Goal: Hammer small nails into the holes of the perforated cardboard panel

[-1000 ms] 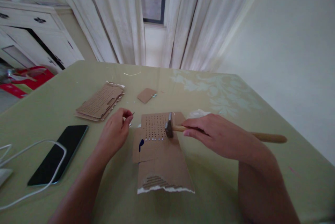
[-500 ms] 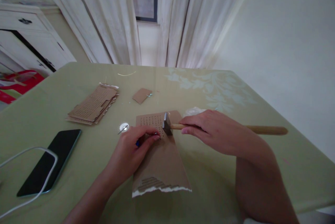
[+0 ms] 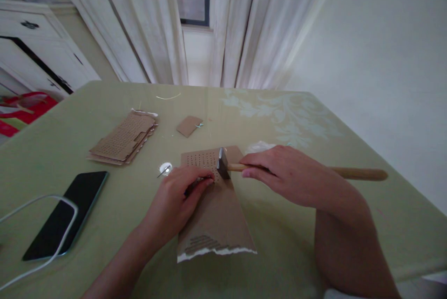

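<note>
My right hand (image 3: pixel 279 168) is closed round the wooden handle of a hammer (image 3: pixel 359 174), close to its metal head. The head sits at the right edge of a brown cardboard piece (image 3: pixel 216 215) with rows of small holes near its far end and a torn near edge. My left hand (image 3: pixel 185 192) rests on this cardboard, thumb and forefinger pinched together just left of the hammer head. What the pinch holds is too small and hidden to make out. Left of that hand lies a round white disc (image 3: pixel 165 169) with a thin needle-like piece on it.
At the far left is a stack of perforated cardboard pieces (image 3: pixel 122 138). A small cardboard piece (image 3: pixel 189 125) with a bit of thread lies right of it. A black phone (image 3: pixel 70 215) with a white cable (image 3: pixel 66 231) is at the near left. Crumpled clear plastic (image 3: pixel 260 146) lies behind my right hand.
Almost nothing differs. The left fingers have shifted very slightly, and the blue bit seen earlier beneath them no longer shows.
</note>
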Tool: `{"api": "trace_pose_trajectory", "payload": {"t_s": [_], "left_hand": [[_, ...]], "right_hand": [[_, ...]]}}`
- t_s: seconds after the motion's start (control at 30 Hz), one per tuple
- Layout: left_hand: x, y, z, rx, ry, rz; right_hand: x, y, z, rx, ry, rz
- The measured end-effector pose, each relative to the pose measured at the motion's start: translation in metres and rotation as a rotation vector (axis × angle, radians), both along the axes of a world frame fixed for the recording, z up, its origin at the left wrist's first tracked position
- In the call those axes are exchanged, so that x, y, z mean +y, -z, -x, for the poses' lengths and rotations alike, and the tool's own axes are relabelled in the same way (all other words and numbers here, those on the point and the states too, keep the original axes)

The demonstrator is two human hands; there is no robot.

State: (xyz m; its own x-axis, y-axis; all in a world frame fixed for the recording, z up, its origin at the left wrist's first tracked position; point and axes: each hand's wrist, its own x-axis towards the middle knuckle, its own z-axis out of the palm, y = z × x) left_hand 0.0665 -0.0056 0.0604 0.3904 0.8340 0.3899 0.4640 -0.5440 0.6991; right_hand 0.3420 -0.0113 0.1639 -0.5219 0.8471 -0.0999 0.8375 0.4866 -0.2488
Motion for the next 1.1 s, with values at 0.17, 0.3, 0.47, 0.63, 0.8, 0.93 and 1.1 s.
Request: {"api": "trace_pose_trajectory", "payload": {"t_s": [0.17,0.3,0.47,0.63,0.8,0.93,1.1], "left_hand": [[0.000,-0.005,0.000,0.062,0.038,-0.034],[-0.001,-0.010,-0.002,0.146,0.049,-0.084],[-0.003,-0.007,-0.004,0.185,0.018,-0.124],[-0.003,-0.004,-0.005,0.135,0.006,-0.099],[-0.005,-0.003,-0.006,0.125,0.009,-0.090],[-0.007,-0.002,-0.007,0.116,0.021,-0.053],[-0.006,-0.002,-0.008,0.111,0.010,-0.029]], "right_hand": [[-0.001,-0.002,0.002,-0.019,0.012,0.006],[-0.001,-0.001,0.002,-0.009,0.009,0.008],[-0.001,-0.005,0.001,0.019,0.016,0.014],[-0.004,-0.017,-0.001,0.251,0.071,0.002],[-0.004,-0.019,0.000,0.313,0.018,0.085],[-0.005,-0.017,0.001,0.263,0.013,0.059],[-0.005,-0.017,0.002,0.264,0.017,0.072]]}}
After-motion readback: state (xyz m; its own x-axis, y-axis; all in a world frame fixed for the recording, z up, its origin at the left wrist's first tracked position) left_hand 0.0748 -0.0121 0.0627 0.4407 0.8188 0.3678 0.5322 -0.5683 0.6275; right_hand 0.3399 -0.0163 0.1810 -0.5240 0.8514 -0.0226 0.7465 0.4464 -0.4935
